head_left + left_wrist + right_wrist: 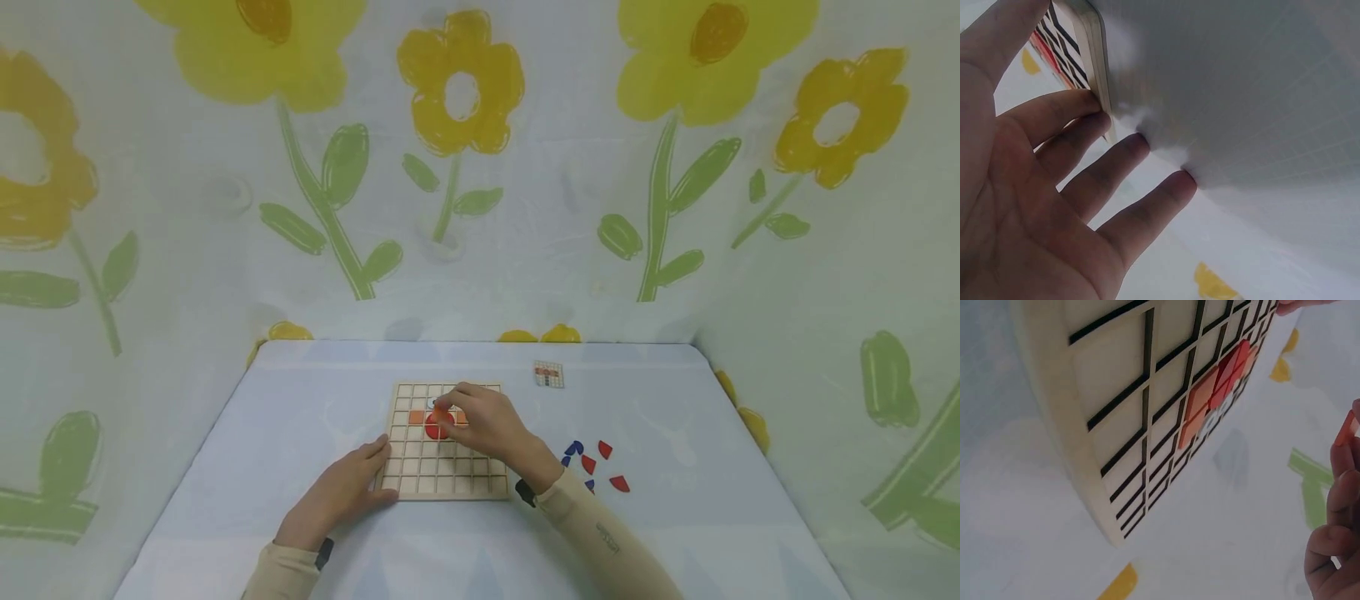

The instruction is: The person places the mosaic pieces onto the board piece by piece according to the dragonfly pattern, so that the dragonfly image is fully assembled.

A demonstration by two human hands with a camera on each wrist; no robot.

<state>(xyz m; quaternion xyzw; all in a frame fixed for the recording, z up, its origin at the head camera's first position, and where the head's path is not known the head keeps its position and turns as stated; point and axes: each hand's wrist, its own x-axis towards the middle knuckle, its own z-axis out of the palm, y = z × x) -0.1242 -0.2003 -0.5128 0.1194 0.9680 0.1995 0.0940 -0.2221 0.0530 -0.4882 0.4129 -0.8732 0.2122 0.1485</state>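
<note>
A wooden grid board [408, 484] lies on the table, with red pieces [432, 431] forming a round shape near its upper middle. An orange square [416, 417] sits to the left of the red shape, and white pieces [1209, 424] lie beside the coloured ones in the right wrist view. Between thumb and fingers my right hand [491, 423] pinches a small orange piece [1345, 429] above the board; its full shape is partly hidden. My left hand [341, 490] rests at the board's left edge, fingers [1129, 228] fairly straight and fingertips on the table.
To the right of the board, several loose red [619, 483] and blue pieces [574, 448] are scattered near my right forearm. A small patterned card [549, 374] lies behind the board, to the right. Flower-printed cloth [525, 250] walls the table in at the back and sides.
</note>
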